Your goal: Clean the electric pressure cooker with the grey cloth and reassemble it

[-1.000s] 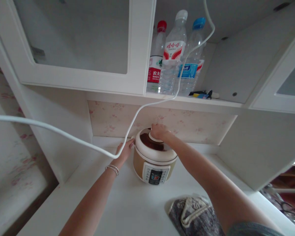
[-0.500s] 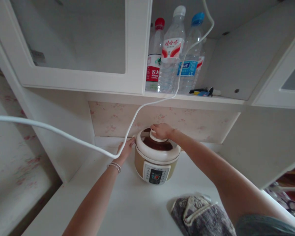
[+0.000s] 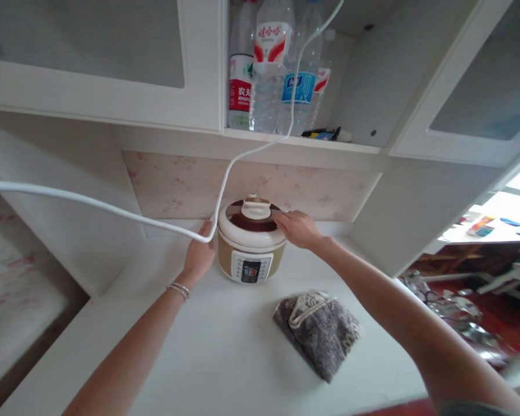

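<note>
An electric pressure cooker, white and tan with a control panel, stands upright on the white counter near the back wall. Its brown and white lid is on, with a white knob on top. My left hand is closed at the cooker's left side; the white cable and the cooker partly hide its fingers. My right hand rests on the right part of the lid, fingers stretched forward and holding nothing. A folded grey patterned cloth lies on the counter in front, right of the cooker.
A white cable hangs across the view in front of the cooker. Several plastic bottles stand on the cabinet shelf above. A glass-paned cabinet door is at upper left. Side panels flank the counter.
My right hand has let go of the lid knob and moved to the lid's right side. My left hand stays at the cooker's left side. The view has shifted right and down.
</note>
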`<state>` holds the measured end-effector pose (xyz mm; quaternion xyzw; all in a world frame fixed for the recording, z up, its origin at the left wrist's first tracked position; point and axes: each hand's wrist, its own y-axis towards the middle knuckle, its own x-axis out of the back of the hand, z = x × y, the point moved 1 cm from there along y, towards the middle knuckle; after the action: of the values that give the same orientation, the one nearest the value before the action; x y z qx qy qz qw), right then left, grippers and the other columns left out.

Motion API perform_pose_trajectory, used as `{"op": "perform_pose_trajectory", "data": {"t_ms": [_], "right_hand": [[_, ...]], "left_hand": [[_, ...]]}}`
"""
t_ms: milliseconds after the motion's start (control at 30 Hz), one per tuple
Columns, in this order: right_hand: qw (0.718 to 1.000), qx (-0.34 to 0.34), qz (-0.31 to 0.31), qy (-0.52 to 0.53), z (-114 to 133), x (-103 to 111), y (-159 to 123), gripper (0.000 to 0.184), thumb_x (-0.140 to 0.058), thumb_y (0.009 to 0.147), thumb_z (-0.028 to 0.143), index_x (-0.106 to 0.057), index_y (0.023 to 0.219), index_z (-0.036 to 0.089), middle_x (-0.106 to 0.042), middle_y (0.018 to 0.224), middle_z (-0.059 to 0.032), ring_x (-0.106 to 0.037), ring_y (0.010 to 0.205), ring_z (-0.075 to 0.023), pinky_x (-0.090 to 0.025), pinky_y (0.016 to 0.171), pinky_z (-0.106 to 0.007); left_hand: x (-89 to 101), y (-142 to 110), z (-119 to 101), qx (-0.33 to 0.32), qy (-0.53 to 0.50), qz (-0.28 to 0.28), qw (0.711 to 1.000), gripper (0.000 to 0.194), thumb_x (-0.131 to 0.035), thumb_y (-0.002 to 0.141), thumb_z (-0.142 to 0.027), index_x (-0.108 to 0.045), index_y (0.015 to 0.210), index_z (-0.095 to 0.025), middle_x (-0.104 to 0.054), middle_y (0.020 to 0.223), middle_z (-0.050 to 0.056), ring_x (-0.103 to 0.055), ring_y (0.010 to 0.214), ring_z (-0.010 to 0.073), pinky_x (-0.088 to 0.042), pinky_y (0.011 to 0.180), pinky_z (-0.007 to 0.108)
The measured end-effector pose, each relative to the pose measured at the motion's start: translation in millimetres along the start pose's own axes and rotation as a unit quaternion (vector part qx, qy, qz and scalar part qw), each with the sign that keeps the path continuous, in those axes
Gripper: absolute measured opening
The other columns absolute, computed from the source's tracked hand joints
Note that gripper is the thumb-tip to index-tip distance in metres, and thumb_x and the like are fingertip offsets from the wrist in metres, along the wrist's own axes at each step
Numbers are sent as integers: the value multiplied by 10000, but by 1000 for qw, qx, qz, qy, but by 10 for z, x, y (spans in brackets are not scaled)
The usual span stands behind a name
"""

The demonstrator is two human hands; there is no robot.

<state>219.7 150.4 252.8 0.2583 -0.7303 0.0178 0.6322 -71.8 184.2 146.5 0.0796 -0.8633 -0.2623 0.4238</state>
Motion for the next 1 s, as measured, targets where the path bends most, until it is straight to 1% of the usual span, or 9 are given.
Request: {"op": "perform_pose_trajectory", "data": {"t_ms": [100, 200, 300, 400, 533, 633, 733, 867, 1000], "right_hand": [[995, -71, 36, 67, -276, -239, -651, 413, -339, 937, 126, -492, 1312, 206, -682, 1147, -69, -645, 999, -192, -461, 885, -320], [982, -143, 13, 123, -489, -546, -1248, 557, -343, 842, 16, -474, 1346, 212, -538, 1385, -61, -614, 1113, -162, -473, 938, -293], [969, -195, 16, 151, -600, -866, -1721, 549, -395, 827, 49, -506, 1328, 244, -407, 1493, -37, -540, 1231, -173, -440, 1021, -310], [952, -238, 46, 186, -646, -1145, -2092, 487, -457, 857, 161, -494, 1336, 242, -494, 1424, -67, -543, 1228, -203, -426, 1042, -357], [928, -294, 64, 219, -634, -1386, -2460, 423, -473, 877, 304, -536, 1283, 202, -601, 1271, -128, -640, 1070, -225, -501, 915, -352], [914, -305, 84, 256, -531, -1486, -2593, 368, -450, 884, 351, -601, 1193, 218, -670, 1142, -110, -665, 990, -228, -508, 889, -361], [905, -278, 109, 303, -359, -1561, -2581, 350, -436, 882, 355, -638, 1140, 231, -705, 1093, -80, -661, 1003, -243, -493, 918, -388], [870, -269, 99, 402, -139, -1641, -2433, 393, -415, 878, 321, -631, 1191, 222, -687, 1175, -62, -640, 1080, -226, -467, 981, -388], [853, -231, 90, 460, 23, -1682, -2239, 377, -444, 860, 306, -662, 1154, 218, -688, 1177, -45, -633, 1090, -205, -453, 1005, -367]], "left_hand": [[-16, -446, -420, -88, -26, -5, 996, 416, -331, 955, -213, -461, 1346, -154, -502, 1379, 119, -437, 1314, 209, -328, 1137, 362], [-164, -947, -910, -228, -75, 117, 964, 345, -348, 950, -193, -561, 1222, -195, -561, 1277, 98, -503, 1224, 186, -389, 1088, 331], [-428, -1376, -1305, -350, -108, 256, 895, 416, -431, 884, -141, -540, 1277, -222, -539, 1322, 85, -498, 1226, 192, -399, 1074, 330], [-741, -1620, -1496, -414, -87, 324, 847, 576, -523, 801, -156, -464, 1371, -209, -453, 1439, 95, -400, 1327, 246, -325, 1123, 403], [-1091, -1703, -1514, -433, -29, 354, 828, 670, -576, 757, -188, -413, 1404, -238, -369, 1514, 74, -305, 1387, 278, -255, 1133, 492], [-1219, -1700, -1524, -467, -20, 347, 813, 642, -559, 789, -189, -405, 1408, -267, -352, 1528, 47, -263, 1411, 250, -223, 1145, 476], [-1251, -1694, -1583, -480, -24, 332, 812, 576, -511, 846, -220, -404, 1410, -271, -353, 1528, 40, -244, 1422, 244, -206, 1153, 471], [-1229, -1697, -1649, -461, -36, 315, 829, 509, -444, 904, -323, -410, 1409, -272, -382, 1508, 57, -253, 1418, 261, -188, 1158, 490], [-1203, -1712, -1624, -398, -31, 315, 861, 712, -568, 808, -422, -348, 1444, -190, -351, 1514, 135, -289, 1398, 308, -215, 1158, 476]]}}
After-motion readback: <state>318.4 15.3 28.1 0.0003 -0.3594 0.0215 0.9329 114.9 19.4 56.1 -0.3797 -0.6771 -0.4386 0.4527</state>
